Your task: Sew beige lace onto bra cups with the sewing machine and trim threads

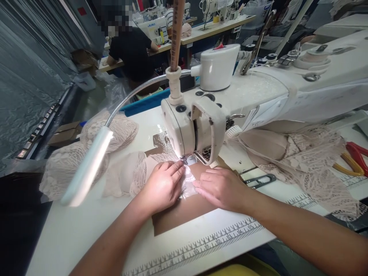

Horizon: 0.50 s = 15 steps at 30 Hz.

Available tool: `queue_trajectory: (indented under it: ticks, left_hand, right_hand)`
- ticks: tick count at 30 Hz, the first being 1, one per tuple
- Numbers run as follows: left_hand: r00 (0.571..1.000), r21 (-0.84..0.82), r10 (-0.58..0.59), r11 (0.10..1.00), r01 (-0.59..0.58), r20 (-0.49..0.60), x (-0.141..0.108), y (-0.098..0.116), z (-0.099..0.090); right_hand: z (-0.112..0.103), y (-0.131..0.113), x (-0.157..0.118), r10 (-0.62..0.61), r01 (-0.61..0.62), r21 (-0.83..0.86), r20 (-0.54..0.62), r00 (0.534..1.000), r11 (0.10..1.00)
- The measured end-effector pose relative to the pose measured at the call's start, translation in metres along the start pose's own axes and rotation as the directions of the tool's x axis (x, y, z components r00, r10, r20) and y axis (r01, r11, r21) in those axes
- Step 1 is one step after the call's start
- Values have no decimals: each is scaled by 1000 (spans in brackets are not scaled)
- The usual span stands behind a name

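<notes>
Under the needle area of a white sewing machine [181, 128] lies a pale piece of lace fabric [188, 184]. My left hand [165, 184] is closed on its left side, fingers together and pointing at the presser foot [185, 158]; the thumb is hidden. From the right, my right hand [221, 189] pinches the edge of the same fabric, its fingertips curled in. A beige lace bra [129, 176] spreads out beyond my left hand, partly covered by it. Both hands rest over a brown sheet [175, 218] on the machine bed.
A lit gooseneck lamp [89, 165] hangs at left, before piled lace cups [112, 132]. Thread snips [261, 181], more beige lace garments [299, 153] and red-handled scissors [356, 153] lie right. A printed ruler [201, 247] runs along the front. A co-worker [130, 50] sits beyond.
</notes>
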<state>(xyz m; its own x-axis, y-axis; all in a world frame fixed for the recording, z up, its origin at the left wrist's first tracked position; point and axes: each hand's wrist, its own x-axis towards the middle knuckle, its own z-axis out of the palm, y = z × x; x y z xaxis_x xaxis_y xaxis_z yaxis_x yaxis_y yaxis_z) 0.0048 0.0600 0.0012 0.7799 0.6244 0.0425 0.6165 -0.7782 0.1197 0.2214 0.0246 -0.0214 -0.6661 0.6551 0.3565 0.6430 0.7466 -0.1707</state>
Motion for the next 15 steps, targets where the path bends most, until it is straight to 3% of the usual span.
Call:
queue_trajectory:
  ticks: [6,15]
  left_hand:
    - [999,75,8,997,-5,-37,1,-4,1]
    - [988,101,-74,991,89,-136,0,-14,10]
  right_hand:
    - [2,-2,5,65,-64,-39,23,998,997]
    - [6,-5,16,226,-221,-51,117,967,974]
